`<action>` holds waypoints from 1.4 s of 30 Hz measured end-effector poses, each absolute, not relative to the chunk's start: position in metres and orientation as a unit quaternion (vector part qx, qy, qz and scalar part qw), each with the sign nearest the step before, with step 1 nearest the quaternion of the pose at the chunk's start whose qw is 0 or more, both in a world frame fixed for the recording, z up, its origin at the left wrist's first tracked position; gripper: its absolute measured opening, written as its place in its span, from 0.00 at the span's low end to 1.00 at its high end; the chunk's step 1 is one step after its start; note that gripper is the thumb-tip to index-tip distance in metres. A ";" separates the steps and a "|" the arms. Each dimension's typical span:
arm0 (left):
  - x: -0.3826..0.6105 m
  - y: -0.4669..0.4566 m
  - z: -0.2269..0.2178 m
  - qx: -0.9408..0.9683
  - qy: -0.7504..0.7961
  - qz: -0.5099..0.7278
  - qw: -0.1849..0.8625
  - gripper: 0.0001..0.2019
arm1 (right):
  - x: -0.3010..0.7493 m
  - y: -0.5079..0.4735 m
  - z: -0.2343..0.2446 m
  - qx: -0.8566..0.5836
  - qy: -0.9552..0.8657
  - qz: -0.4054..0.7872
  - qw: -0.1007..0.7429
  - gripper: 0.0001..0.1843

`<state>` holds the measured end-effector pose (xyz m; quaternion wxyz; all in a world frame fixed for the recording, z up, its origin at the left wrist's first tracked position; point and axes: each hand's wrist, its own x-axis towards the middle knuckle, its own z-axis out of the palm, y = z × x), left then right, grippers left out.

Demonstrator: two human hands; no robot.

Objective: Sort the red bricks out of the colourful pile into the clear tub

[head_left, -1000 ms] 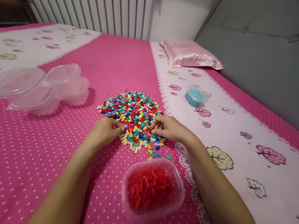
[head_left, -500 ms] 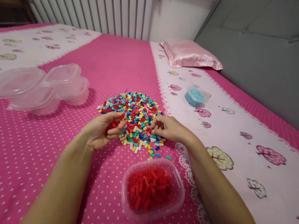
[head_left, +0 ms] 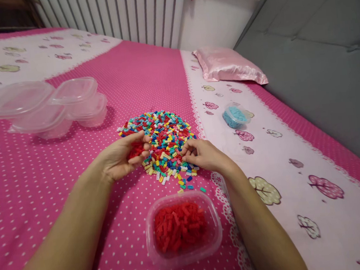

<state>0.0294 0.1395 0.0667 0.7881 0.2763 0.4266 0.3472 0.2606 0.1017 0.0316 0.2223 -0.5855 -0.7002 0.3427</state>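
A heap of small mixed-colour bricks (head_left: 162, 136) lies on the pink dotted bedspread (head_left: 26, 188). My left hand (head_left: 123, 155) is turned palm-up at the heap's left edge, fingers curled round a small bunch of red bricks (head_left: 136, 150). My right hand (head_left: 202, 154) rests on the heap's right edge with its fingertips pinched among the bricks; what they hold is too small to name. A clear plastic tub (head_left: 216, 231) filled with red bricks (head_left: 179, 226) sits nearest me, between my forearms.
Stacked clear tubs and lids (head_left: 46, 107) stand at the left. A small clear tub of light-blue bricks (head_left: 234, 116) sits to the right of the heap. Beyond it lie a pink satin pillow (head_left: 229, 64), a grey padded headboard (head_left: 320, 66) and a white radiator (head_left: 114, 14).
My left hand lifted off the heap and turned palm-up, showing red bricks gathered in its fingers. My right hand stayed in place.
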 end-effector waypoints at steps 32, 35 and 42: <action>0.039 0.133 0.047 0.722 0.612 0.167 0.274 0.07 | 0.262 0.102 0.030 -0.576 -0.708 0.342 0.224 0.04; 0.037 0.134 0.043 0.728 0.615 0.160 0.259 0.05 | 0.262 0.103 0.028 -0.576 -0.708 0.342 0.223 0.04; 0.034 0.136 0.036 0.733 0.599 0.187 0.264 0.04 | 0.262 0.103 0.027 -0.573 -0.710 0.339 0.229 0.03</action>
